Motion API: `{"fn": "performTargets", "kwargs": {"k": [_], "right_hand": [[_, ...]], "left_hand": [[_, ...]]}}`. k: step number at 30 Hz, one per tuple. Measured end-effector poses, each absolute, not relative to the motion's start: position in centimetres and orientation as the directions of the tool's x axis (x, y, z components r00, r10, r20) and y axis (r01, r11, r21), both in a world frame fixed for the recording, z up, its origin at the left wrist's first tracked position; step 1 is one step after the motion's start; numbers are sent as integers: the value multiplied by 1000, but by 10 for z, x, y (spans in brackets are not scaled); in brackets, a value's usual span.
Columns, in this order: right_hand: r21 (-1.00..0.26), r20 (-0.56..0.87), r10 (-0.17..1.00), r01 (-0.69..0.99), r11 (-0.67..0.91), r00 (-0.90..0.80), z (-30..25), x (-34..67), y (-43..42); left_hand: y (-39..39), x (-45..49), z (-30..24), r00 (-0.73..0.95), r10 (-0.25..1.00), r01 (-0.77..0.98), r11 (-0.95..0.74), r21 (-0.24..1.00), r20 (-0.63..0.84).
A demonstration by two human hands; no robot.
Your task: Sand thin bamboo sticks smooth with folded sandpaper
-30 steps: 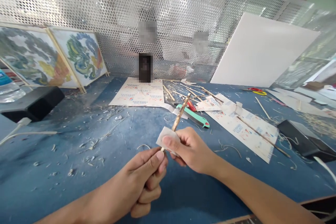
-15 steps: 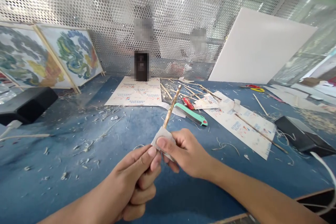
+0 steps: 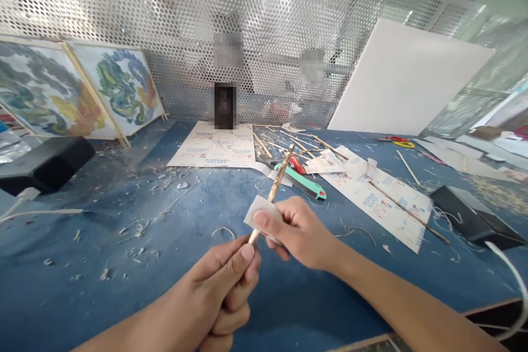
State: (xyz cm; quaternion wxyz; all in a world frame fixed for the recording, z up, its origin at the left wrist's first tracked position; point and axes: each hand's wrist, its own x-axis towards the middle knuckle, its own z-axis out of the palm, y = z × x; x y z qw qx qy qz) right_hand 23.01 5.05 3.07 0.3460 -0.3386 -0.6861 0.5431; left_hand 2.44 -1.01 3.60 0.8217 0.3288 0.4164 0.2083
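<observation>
My left hand [image 3: 226, 286] pinches the near end of a thin brown-and-pale wooden stick [image 3: 281, 173], which tilts up and away from me. Around the stick's middle, my right hand [image 3: 299, 231] presses a small folded piece of sandpaper [image 3: 256, 210], thumb on top and fingers underneath. A short pale length of stick shows between the two hands. Just beyond the stick lies a knife with a mint-green handle [image 3: 307, 184], and a red tool [image 3: 296, 164] is beside it.
Sandpaper sheets [image 3: 190, 148] with printed backs lie on the blue table [image 3: 165, 264], among shavings and thin sticks. Black boxes with cables stand at left [image 3: 49, 162] and right [image 3: 474, 217]. Framed dragon paintings [image 3: 124, 88], a white board [image 3: 412, 77] and scissors [image 3: 402, 142] are farther back.
My right hand has slid the sandpaper up the stick, away from my left hand, baring a pale section. The stick and both hands have shifted slightly right in view.
</observation>
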Motion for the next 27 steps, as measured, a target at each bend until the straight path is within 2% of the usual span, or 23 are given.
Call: {"fn": "performTargets", "kwargs": {"k": [2, 5, 8, 10, 12, 14, 16, 19, 22, 24, 25, 27], "right_hand": [[-981, 107, 859, 90, 174, -500, 30, 230, 51], [-968, 236, 945, 25, 248, -226, 31, 239, 67], [-959, 282, 959, -3, 282, -25, 32, 246, 77], [-966, 254, 966, 27, 256, -52, 32, 244, 73], [-974, 198, 964, 71, 213, -177, 33, 237, 61], [-980, 126, 939, 107, 168, -320, 33, 230, 50], [-980, 93, 918, 127, 152, -386, 33, 226, 45], [-976, 134, 945, 127, 178, -299, 35, 231, 51], [-968, 238, 969, 70, 242, -62, 38, 244, 69], [-958, 285, 956, 48, 283, 61, 39, 253, 80], [-956, 294, 952, 49, 290, 84, 38, 256, 83], [-960, 272, 962, 70, 269, 24, 36, 255, 80]], "left_hand": [[-10, 26, 35, 553, 624, -69, 695, 716, -552], [-11, 30, 33, 591, 602, -50, 691, 721, -537], [-14, 30, 27, 576, 620, -45, 675, 736, -533], [-17, 25, 21, 532, 646, -82, 682, 727, -547], [-20, 18, 14, 486, 685, -133, 672, 728, -543], [-21, 12, 11, 432, 748, -160, 613, 773, -504], [-19, 11, 12, 382, 811, -120, 519, 846, -443], [-13, 17, 20, 332, 883, 65, 328, 943, -330], [-13, 25, 27, 302, 928, 230, 150, 962, -217], [-16, 28, 27, 292, 939, 281, 99, 955, -183], [-17, 28, 27, 290, 941, 298, 81, 951, -171], [-18, 26, 26, 299, 942, 287, 65, 956, -154]]}}
